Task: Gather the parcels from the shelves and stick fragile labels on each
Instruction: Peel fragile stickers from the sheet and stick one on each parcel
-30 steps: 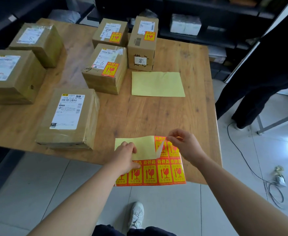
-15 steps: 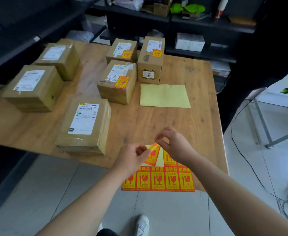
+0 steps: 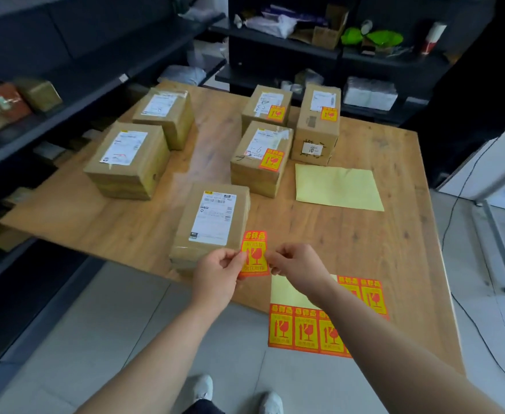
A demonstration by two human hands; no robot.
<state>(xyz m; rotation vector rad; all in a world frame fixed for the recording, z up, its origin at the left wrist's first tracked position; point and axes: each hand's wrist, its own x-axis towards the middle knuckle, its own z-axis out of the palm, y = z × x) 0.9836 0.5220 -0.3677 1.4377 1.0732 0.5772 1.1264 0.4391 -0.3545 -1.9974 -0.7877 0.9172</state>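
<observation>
Brown boxes, bright stickers, a wooden tabletop

The sticker (image 3: 254, 254) is orange-red with a yellow middle and a red broken-glass picture. The sticker sheet (image 3: 305, 330) has the same orange-red and yellow squares, with pale yellow backing where some are gone. The boxes (image 3: 215, 222) are brown with white labels. The tabletop (image 3: 349, 234) is light brown wood with dark knots. The paper (image 3: 338, 188) is pale yellow. The shelves (image 3: 275, 52) are black. The floor (image 3: 95, 339) is grey.
</observation>
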